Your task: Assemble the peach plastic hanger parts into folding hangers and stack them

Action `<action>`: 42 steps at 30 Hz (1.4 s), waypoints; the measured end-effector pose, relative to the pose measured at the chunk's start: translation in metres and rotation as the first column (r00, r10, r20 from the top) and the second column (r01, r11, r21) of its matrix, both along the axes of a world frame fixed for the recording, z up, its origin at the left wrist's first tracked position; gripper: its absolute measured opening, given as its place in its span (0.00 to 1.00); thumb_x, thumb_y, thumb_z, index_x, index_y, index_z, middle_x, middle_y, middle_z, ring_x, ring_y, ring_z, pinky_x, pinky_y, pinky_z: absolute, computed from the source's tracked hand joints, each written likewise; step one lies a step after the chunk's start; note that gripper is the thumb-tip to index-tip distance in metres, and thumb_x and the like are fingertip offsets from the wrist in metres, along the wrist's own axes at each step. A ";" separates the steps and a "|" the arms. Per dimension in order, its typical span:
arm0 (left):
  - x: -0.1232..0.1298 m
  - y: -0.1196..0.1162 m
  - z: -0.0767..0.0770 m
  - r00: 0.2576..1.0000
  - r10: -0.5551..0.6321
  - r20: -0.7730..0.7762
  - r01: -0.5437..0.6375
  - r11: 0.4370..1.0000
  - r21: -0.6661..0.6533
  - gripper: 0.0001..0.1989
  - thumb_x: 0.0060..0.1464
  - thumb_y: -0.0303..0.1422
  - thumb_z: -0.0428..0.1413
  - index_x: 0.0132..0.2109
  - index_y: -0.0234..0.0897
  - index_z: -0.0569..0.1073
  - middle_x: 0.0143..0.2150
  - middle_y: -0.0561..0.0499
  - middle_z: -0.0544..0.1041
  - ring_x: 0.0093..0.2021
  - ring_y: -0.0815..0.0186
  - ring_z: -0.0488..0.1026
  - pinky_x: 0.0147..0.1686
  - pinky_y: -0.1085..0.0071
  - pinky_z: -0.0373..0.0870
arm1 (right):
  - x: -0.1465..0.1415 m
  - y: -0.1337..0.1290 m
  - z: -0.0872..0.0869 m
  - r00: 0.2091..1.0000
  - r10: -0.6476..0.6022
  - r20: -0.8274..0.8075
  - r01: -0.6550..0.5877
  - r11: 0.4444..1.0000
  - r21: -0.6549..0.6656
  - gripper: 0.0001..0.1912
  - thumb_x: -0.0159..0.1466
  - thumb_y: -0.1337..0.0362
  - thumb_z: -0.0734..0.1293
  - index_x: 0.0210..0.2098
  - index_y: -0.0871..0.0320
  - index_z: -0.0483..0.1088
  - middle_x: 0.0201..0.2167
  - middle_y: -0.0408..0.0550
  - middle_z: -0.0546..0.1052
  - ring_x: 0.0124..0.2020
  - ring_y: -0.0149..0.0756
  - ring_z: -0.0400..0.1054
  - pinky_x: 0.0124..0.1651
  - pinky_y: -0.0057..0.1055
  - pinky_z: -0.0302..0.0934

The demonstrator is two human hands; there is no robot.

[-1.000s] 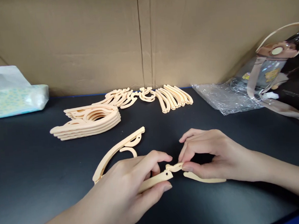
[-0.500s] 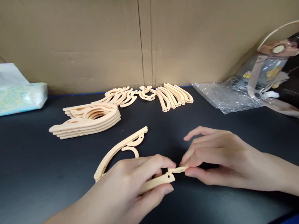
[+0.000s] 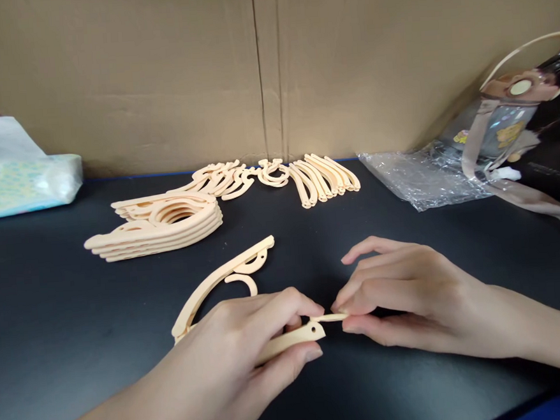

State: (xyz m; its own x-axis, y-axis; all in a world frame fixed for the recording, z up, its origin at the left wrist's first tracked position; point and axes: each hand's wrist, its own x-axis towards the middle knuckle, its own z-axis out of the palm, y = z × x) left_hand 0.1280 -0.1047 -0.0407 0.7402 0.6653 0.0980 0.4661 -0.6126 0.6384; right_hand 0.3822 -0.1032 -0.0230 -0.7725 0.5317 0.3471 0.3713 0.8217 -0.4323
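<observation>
A cream plastic folding hanger [image 3: 218, 282] stands partly unfolded over the dark table, one curved arm slanting up beyond my left hand [image 3: 251, 340]. That hand is closed around the hanger's near arm, whose end with a small hole sticks out past the thumb. Between the thumb and index finger of my right hand [image 3: 405, 297] is a small thin cream piece [image 3: 330, 318]. Its other end meets the hanger at my left index fingertip; whether it is fixed there I cannot tell. My palms hide part of the hanger.
A stack of folded hangers [image 3: 166, 234] lies at the left. Behind are loose hook parts [image 3: 272, 175], curved pieces [image 3: 223, 179] and arms [image 3: 323, 178]. Clear plastic wrap [image 3: 407, 179] and a strapped bottle [image 3: 508, 123] are right; a tissue pack [image 3: 29, 183] is left. Cardboard [image 3: 155, 71] stands behind.
The small piece between my hands has turned slightly and looks thinner, more edge-on. Both hands keep their grips, and the whole view has shifted a little.
</observation>
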 end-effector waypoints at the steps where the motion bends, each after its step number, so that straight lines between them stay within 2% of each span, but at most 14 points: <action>1: 0.000 0.000 0.000 1.000 -0.002 -0.008 0.002 1.000 -0.012 0.08 0.64 0.29 0.54 0.47 0.48 0.70 0.32 0.64 0.77 0.28 0.74 0.73 0.28 0.78 0.64 | 0.000 0.001 0.000 1.000 0.000 -0.006 0.000 0.999 -0.041 0.05 0.70 0.69 0.66 0.36 0.59 0.71 0.34 0.40 0.82 0.28 0.25 0.70 0.58 0.34 0.60; 4: -0.001 -0.001 0.000 1.000 0.000 -0.012 0.000 1.000 -0.016 0.05 0.65 0.30 0.53 0.46 0.47 0.69 0.31 0.63 0.76 0.28 0.73 0.72 0.28 0.78 0.64 | -0.001 0.002 0.001 0.999 -0.039 -0.030 0.031 0.975 -0.221 0.06 0.70 0.66 0.67 0.36 0.60 0.73 0.31 0.41 0.81 0.28 0.25 0.70 0.58 0.34 0.61; 6: -0.001 -0.002 -0.001 1.000 0.006 -0.004 -0.006 1.000 -0.005 0.05 0.65 0.30 0.53 0.45 0.46 0.69 0.31 0.63 0.76 0.27 0.73 0.72 0.28 0.77 0.63 | -0.001 0.002 0.000 0.995 -0.093 -0.034 0.074 0.926 -0.371 0.06 0.68 0.64 0.69 0.36 0.59 0.74 0.30 0.41 0.80 0.31 0.28 0.72 0.53 0.33 0.64; 9: -0.001 -0.003 0.000 1.000 -0.006 0.018 0.006 1.000 0.010 0.05 0.65 0.29 0.53 0.45 0.46 0.70 0.31 0.62 0.76 0.27 0.73 0.72 0.27 0.77 0.62 | -0.002 0.004 -0.001 0.990 -0.129 -0.065 0.061 0.783 -0.618 0.06 0.67 0.63 0.70 0.36 0.59 0.74 0.34 0.43 0.81 0.36 0.31 0.74 0.44 0.29 0.66; 11: -0.001 -0.003 0.002 1.000 -0.012 0.025 0.012 1.000 0.010 0.06 0.64 0.28 0.53 0.44 0.46 0.70 0.30 0.62 0.76 0.26 0.73 0.72 0.27 0.77 0.62 | -0.002 0.006 -0.002 0.984 -0.143 -0.107 0.019 0.681 -0.732 0.07 0.65 0.63 0.72 0.35 0.60 0.74 0.36 0.45 0.81 0.37 0.32 0.75 0.43 0.29 0.67; 14: 0.001 -0.002 0.005 1.000 -0.026 0.008 0.026 1.000 0.004 0.05 0.64 0.28 0.54 0.43 0.45 0.70 0.30 0.63 0.76 0.26 0.74 0.72 0.26 0.78 0.62 | -0.002 0.008 -0.003 0.977 -0.179 -0.116 0.014 0.595 -0.803 0.09 0.62 0.61 0.75 0.33 0.60 0.75 0.33 0.44 0.81 0.36 0.32 0.74 0.42 0.30 0.67; 17: 0.002 0.000 0.007 0.998 -0.068 -0.003 0.068 0.997 0.037 0.05 0.64 0.28 0.53 0.43 0.44 0.71 0.32 0.62 0.77 0.28 0.73 0.73 0.27 0.77 0.63 | -0.001 0.008 -0.002 0.978 -0.174 -0.115 0.006 0.572 -0.820 0.08 0.60 0.62 0.75 0.31 0.60 0.76 0.31 0.42 0.81 0.34 0.31 0.74 0.40 0.28 0.66; 20: 0.003 -0.001 0.006 0.997 -0.081 0.005 0.081 0.996 0.026 0.06 0.65 0.28 0.52 0.44 0.45 0.71 0.34 0.61 0.79 0.30 0.72 0.75 0.29 0.77 0.64 | -0.001 0.006 -0.002 0.980 -0.150 -0.130 -0.009 0.619 -0.786 0.07 0.60 0.63 0.76 0.30 0.60 0.77 0.30 0.42 0.81 0.34 0.30 0.74 0.39 0.27 0.65; 24: 0.002 -0.002 0.002 0.999 -0.044 0.007 0.045 0.997 -0.061 0.06 0.64 0.29 0.54 0.45 0.48 0.71 0.32 0.63 0.78 0.28 0.73 0.74 0.28 0.77 0.63 | -0.001 0.002 0.002 0.993 -0.083 -0.081 0.015 0.786 -0.618 0.05 0.62 0.66 0.75 0.31 0.59 0.77 0.31 0.42 0.80 0.34 0.29 0.73 0.42 0.28 0.64; 26: 0.001 -0.003 0.001 0.999 -0.039 0.001 0.039 0.997 -0.072 0.07 0.64 0.29 0.54 0.45 0.49 0.71 0.31 0.65 0.77 0.28 0.73 0.74 0.27 0.78 0.62 | -0.002 0.000 0.005 0.998 -0.036 -0.053 0.000 0.832 -0.554 0.04 0.63 0.68 0.73 0.31 0.60 0.77 0.31 0.43 0.80 0.35 0.29 0.72 0.43 0.27 0.64; 31: 0.005 -0.004 -0.001 1.000 0.003 -0.017 -0.005 0.990 -0.139 0.06 0.63 0.31 0.55 0.44 0.50 0.72 0.28 0.65 0.75 0.26 0.74 0.71 0.25 0.79 0.60 | -0.002 -0.002 0.011 0.999 0.041 -0.035 -0.053 0.889 -0.455 0.05 0.65 0.70 0.71 0.32 0.59 0.76 0.32 0.44 0.80 0.37 0.30 0.71 0.44 0.27 0.64; 34: 0.007 -0.002 -0.003 0.999 0.051 -0.009 -0.052 0.979 -0.198 0.10 0.62 0.31 0.55 0.48 0.51 0.73 0.27 0.63 0.75 0.25 0.73 0.71 0.24 0.79 0.62 | 0.000 -0.004 0.012 0.998 0.057 0.000 -0.053 0.929 -0.365 0.05 0.67 0.69 0.69 0.33 0.58 0.75 0.32 0.45 0.79 0.39 0.32 0.70 0.45 0.30 0.65; 37: 0.007 0.006 -0.005 0.991 0.116 0.063 -0.102 0.978 -0.183 0.09 0.61 0.31 0.55 0.48 0.47 0.75 0.28 0.61 0.77 0.25 0.73 0.72 0.26 0.80 0.64 | 0.002 -0.010 0.011 0.994 0.100 0.051 -0.079 0.945 -0.317 0.06 0.69 0.69 0.66 0.35 0.57 0.74 0.33 0.46 0.78 0.40 0.33 0.70 0.47 0.31 0.65; 42: 0.005 0.015 -0.006 0.979 0.130 0.156 -0.107 0.983 -0.150 0.07 0.60 0.29 0.57 0.45 0.45 0.76 0.25 0.62 0.76 0.21 0.76 0.67 0.20 0.83 0.58 | 0.003 -0.014 0.011 0.988 0.100 0.121 -0.067 0.965 -0.252 0.08 0.71 0.69 0.64 0.35 0.58 0.72 0.33 0.45 0.77 0.41 0.33 0.69 0.48 0.30 0.64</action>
